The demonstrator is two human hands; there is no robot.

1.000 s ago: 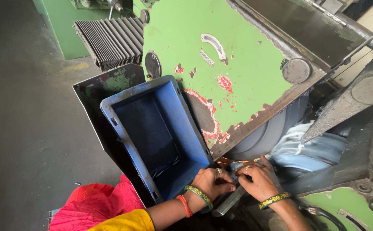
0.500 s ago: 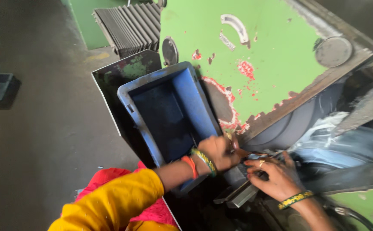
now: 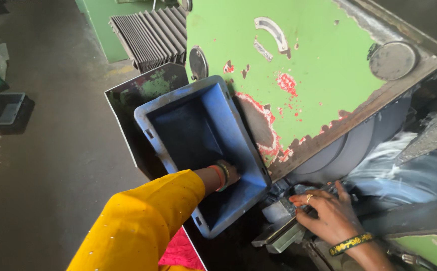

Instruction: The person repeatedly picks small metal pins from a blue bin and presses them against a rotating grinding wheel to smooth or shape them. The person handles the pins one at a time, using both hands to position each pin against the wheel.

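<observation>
From the head view, I am watching the left hand (image 3: 227,174) reaching down into the deep blue rectangular plastic crate (image 3: 154,119) at the centre of the frame; the yellow-sleeved arm is stretching in from the lower left, bangles at the wrist, and the fingers are lying out of sight behind the wrist near the crate's floor, so I cannot tell whether they are spread or closed on anything. The crate is smooth-walled with a moulded, ribbed rim, and it is leaning against the chipped green painted metal machine body (image 3: 319,65) filling the upper right, where red undercoat is showing through in patches.

At the lower right, the right hand (image 3: 324,213) is lying palm down with fingers loosely curled over a grey metal block fixture (image 3: 281,233), pressing on it rather than pinching; a ring and a dark wristband are showing. Just above it, milky coolant (image 3: 394,160) is running over a curved grey surface. A black pleated bellows cover (image 3: 151,35) is sitting at the upper centre, and a small dark tray (image 3: 5,108) is resting on the concrete floor at the left edge.
</observation>
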